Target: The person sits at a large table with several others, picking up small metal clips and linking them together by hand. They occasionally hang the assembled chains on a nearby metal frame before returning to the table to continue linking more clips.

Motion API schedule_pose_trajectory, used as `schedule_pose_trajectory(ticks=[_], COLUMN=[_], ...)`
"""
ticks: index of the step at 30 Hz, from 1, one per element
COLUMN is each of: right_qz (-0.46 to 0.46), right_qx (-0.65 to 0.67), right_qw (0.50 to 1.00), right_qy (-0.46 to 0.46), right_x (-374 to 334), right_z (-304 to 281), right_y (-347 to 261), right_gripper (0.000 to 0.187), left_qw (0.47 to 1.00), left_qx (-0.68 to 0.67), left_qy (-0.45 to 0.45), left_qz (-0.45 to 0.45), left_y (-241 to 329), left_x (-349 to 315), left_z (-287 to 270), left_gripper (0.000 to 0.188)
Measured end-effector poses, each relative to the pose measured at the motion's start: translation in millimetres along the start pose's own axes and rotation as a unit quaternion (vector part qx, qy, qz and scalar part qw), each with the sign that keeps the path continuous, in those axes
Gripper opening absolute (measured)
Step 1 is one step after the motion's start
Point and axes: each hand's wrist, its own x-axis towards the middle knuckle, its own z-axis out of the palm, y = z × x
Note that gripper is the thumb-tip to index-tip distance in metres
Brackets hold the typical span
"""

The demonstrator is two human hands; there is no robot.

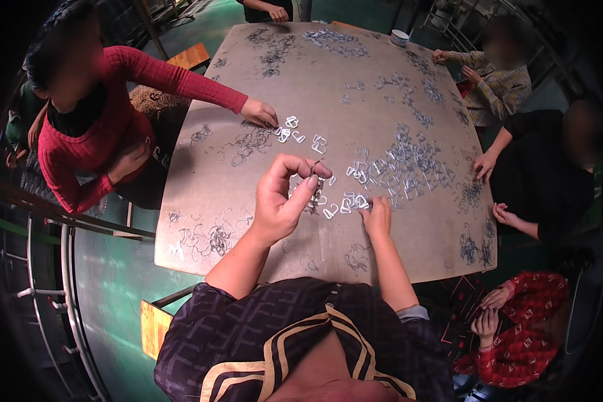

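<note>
My left hand (281,197) is raised over the middle of the table (301,258), thumb and forefinger pinched on a thin, dark, bent wire piece (317,163). Beneath its fingertips lie shiny metal clips, partly hidden by the hand. To the right, my right hand (378,218) rests low on the tabletop, fingertips closed at the edge of a small group of shiny flat metal clips (348,202). The clip at its fingertips is partly covered. Beyond that hand spreads a large heap of similar clips (409,164).
Dark wire pieces (216,240) lie loose at the near left. A co-worker's hand (259,112) in a red sleeve reaches among clips at the left. Other people sit along the right side and far end. A small white tub (399,37) stands at the far edge.
</note>
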Motion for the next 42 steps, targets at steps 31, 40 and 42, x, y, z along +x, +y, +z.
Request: schedule_pose_trajectory(ticks=[31,40,42], right_qz=[-0.222,-0.218,-0.214], right_qx=[0.390,0.433,0.453], right_qw=[0.886,0.873,0.864], right_qy=[0.117,0.062,0.051], right_x=[-18,-25,-26], right_z=[-217,-227,-227], right_y=[-126,-110,-105], right_gripper=[0.026,0.034,0.036], left_qw=[0.762,0.685,0.720], left_qx=[0.598,0.692,0.651], left_qy=[-0.033,0.041,0.060], left_qz=[-0.247,-0.224,-0.230], left_y=[-64,-125,-118], left_x=[-107,-193,-190], left_z=[-40,-24,-23], left_gripper=[0.019,0.011,0.008])
